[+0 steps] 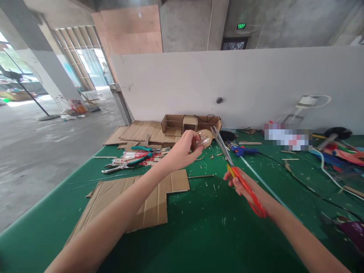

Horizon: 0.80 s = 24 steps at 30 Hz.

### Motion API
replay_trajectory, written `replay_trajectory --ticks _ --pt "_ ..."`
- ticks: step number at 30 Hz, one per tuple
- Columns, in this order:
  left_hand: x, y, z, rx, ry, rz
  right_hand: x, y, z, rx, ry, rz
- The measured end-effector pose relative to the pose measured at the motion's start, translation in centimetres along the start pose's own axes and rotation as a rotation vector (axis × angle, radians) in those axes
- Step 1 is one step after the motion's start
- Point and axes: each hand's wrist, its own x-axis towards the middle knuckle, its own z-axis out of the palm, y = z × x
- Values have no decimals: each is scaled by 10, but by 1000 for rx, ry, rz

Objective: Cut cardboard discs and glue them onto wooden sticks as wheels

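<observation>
Left hand [182, 151] pinches a small cardboard disc [204, 138]. Right hand [241, 185] grips scissors [236, 170], blades slightly parted, pointing to 11 o'clock, tips just beside the disc's right edge.

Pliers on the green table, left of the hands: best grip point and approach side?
Judging from this view, take the pliers by the teal handles, coming from above and the right. They lie flat on the table, handles toward the left hand, metal jaws pointing left. The handle end rests beside red-and-white packets, so the fingers would have to avoid them.
</observation>
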Motion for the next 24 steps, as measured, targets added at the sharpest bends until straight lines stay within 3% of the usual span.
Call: replay_trajectory --ticks 6,11,17,21,24 --pt "7 -5 3 -306 153 -135 1 6 2 59 3 51" --pt "7 -6 7 -432 79 -277 1 3 3 64 0 57" --pt "7 -6 3 -507 138 -313 1 1 3 68 -16 57" --pt "8 -4 -2 -728 48 -325 1 2 4 72 -4 64" --pt "7 -1 -1 -779 -1 -342 2 1 5 83 -5 66"
